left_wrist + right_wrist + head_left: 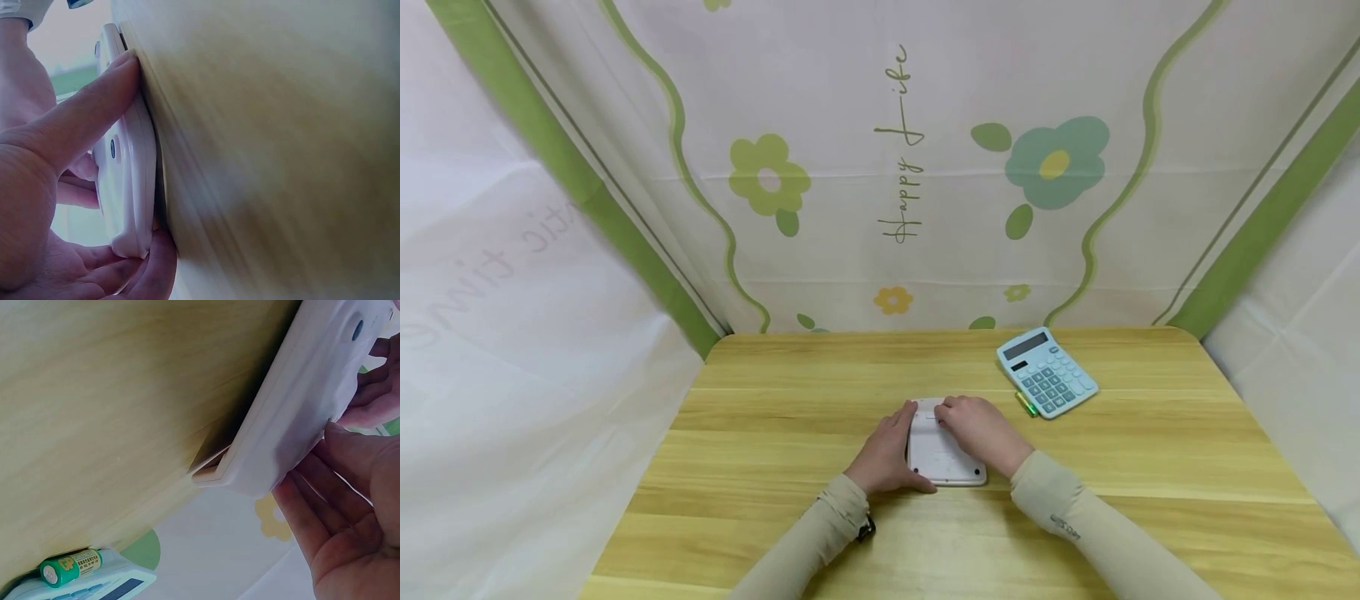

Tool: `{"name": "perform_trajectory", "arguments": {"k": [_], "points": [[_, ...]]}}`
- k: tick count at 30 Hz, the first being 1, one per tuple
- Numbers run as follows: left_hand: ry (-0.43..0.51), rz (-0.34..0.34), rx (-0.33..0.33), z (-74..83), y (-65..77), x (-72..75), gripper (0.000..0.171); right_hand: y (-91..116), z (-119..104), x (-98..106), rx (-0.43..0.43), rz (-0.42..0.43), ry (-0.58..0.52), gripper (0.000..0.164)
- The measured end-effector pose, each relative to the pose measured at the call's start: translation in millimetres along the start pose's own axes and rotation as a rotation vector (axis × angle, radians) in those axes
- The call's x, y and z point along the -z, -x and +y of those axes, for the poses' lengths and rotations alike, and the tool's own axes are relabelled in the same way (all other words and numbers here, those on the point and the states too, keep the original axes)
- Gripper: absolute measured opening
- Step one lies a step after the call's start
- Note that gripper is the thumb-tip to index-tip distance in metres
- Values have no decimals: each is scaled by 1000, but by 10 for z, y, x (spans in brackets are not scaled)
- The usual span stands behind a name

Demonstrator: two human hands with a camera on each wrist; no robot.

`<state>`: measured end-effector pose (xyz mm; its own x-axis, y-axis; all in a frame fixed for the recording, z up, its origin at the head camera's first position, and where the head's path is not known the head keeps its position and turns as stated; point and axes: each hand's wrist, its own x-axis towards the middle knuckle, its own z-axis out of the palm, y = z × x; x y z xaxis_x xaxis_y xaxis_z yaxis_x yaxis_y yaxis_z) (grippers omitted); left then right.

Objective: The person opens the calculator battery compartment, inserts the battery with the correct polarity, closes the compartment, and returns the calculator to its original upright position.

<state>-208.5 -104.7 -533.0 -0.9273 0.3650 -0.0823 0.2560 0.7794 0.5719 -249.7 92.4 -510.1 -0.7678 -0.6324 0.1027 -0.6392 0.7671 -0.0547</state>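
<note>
A pinkish-white calculator (946,454) lies face down on the table, its back with small dark round feet turned up. My left hand (886,450) grips its left side, the thumb on the near edge and the fingers at the far end. In the left wrist view, that thumb (103,94) presses the casing and a fingertip curls under a corner. My right hand (981,429) is at the far end of the back. Seen from the right wrist, its thumb (353,447) presses the back while the fingers bend around the raised far edge.
A light blue calculator (1048,372) lies face up at the back right of the wooden table (760,467). A green battery (70,567) lies against its side. A patterned curtain (835,100) hangs behind the table.
</note>
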Motion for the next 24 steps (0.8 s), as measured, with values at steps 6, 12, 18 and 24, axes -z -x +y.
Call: {"name": "perform_trajectory", "arguments": {"k": [6,12,18,24], "points": [[-1,5,-2,3,4,0,132,1,4,13,-12,-19,4,19],[-2,-2,10,-9,-14,-42,132,28,29,-1,-7,-6,-9,18],[-12,1,3,-25,-11,-42,132,18,64,-7,-13,-8,-36,18],[-9,5,8,-36,-9,-27,132,-5,56,8,-34,-27,-85,23]]}}
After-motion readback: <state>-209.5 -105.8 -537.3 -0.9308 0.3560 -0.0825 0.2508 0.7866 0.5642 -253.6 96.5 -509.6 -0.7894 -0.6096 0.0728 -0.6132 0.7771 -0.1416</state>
